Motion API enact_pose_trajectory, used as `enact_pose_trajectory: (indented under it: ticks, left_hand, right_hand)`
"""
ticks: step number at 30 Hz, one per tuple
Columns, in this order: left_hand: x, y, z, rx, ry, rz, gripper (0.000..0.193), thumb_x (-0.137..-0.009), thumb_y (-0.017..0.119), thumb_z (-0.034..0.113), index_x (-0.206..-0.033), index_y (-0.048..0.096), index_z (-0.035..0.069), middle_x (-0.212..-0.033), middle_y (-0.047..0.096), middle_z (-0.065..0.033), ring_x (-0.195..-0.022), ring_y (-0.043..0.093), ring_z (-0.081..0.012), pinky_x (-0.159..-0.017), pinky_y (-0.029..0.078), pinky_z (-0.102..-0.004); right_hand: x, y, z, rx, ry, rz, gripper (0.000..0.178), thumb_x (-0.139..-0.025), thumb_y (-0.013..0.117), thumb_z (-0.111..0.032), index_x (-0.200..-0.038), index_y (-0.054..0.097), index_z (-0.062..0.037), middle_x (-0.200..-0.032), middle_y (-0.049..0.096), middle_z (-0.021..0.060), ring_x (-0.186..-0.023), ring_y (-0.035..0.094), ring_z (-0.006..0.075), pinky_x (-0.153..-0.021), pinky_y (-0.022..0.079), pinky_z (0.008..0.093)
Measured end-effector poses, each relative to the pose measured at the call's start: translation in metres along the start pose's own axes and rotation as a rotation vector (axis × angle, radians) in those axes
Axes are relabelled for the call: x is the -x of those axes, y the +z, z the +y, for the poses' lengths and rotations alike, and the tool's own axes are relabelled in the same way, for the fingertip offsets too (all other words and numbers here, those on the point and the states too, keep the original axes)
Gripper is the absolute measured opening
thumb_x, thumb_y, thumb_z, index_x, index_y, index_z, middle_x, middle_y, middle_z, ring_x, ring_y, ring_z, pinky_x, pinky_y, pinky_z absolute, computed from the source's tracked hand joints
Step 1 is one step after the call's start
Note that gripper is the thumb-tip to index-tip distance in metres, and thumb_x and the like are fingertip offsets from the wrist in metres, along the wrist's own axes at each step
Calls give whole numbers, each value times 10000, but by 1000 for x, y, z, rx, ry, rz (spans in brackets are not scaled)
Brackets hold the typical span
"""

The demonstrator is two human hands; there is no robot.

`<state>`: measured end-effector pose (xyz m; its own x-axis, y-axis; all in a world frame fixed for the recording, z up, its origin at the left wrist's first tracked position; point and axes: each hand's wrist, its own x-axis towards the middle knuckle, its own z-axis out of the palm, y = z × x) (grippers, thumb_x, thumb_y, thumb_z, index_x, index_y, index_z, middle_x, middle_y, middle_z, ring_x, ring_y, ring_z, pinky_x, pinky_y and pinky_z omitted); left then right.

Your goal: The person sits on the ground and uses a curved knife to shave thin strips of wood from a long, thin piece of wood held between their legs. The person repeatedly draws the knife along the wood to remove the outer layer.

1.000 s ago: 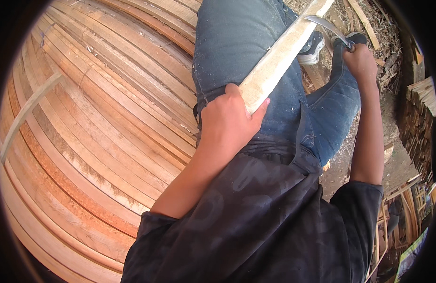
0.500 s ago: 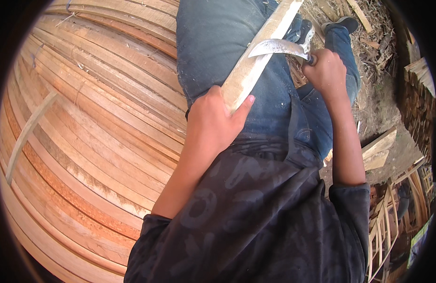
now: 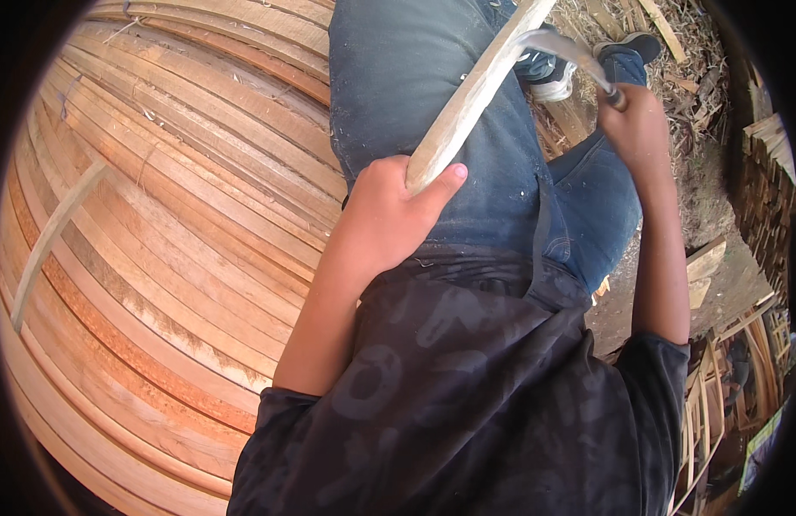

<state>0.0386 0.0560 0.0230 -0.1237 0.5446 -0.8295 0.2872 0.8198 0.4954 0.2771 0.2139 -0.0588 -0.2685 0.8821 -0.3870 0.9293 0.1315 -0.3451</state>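
Note:
My left hand (image 3: 388, 211) is wrapped round the near end of a pale wooden strip (image 3: 475, 95), its thumb along the side. The strip slants up and to the right across my thigh, and its far end runs out of the picture. On the right, my right hand (image 3: 635, 125) grips the handle of a sickle (image 3: 563, 45) with a curved metal blade. The blade arcs leftward, its tip by the strip's right edge; whether it touches the wood I cannot tell. A pale, freshly cut face shows along the strip.
Long wooden boards (image 3: 183, 224) lie stacked on the left, with a thin curved stick (image 3: 54, 245) across them. Wood shavings (image 3: 691, 107) and offcuts (image 3: 703, 267) litter the ground on the right. Thin slats (image 3: 699, 404) stand at the lower right. My shoes (image 3: 553, 82) are near the top.
My right hand has moved right and slightly away from me, carrying the sickle along the strip toward its far end. The left hand keeps its hold; the strip has turned a little.

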Motion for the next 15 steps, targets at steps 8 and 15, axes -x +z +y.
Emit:
enact_pose_trajectory:
  ticks: [8,15]
  left_hand:
    - [-7,-13,7,89,-85,-109,512,-881,621,418,-672,571,-47,-531,480,-67,-528,454,-125,-519,405,-324]
    - [-2,-13,10,-4,17,-99,518,-884,615,417,-692,587,-63,-535,471,-64,-546,450,-118,-537,410,-319]
  right_hand:
    - [-5,43,-26,40,-82,82,219,-704,601,-229,-778,712,-55,-729,648,224,-740,647,393,-702,531,459]
    - [-60,20,74,169,210,23,359,-768,574,-319,-870,679,9,-898,658,261,-881,634,429,-795,500,463]
